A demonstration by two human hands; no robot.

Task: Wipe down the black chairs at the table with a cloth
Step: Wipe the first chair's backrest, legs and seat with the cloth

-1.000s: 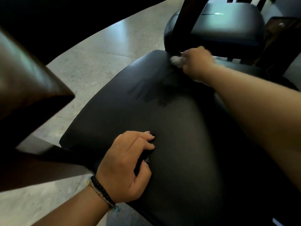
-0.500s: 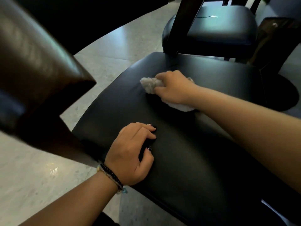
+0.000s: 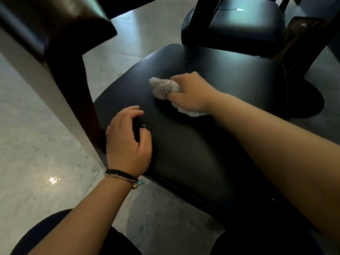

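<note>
A black padded chair seat (image 3: 211, 148) fills the middle of the view. My right hand (image 3: 191, 92) grips a bunched white fluffy cloth (image 3: 163, 87) and presses it on the seat's middle. Part of the cloth sticks out to the left of my fingers and part shows under my wrist. My left hand (image 3: 128, 140), with a beaded bracelet at the wrist, rests on the seat's near left edge with fingers loosely curled, holding nothing.
A second black chair seat (image 3: 244, 30) stands behind, with dark chair-back posts (image 3: 202, 21) rising between the two. A dark brown table corner and leg (image 3: 60, 43) loom at the left. The floor (image 3: 36, 153) is pale polished stone. My dark-clothed knees show at the bottom.
My right hand has dragged the cloth from the seat's far edge by the back post toward me, to the seat's middle. My left hand stays on the near edge, its fingers slightly loosened.
</note>
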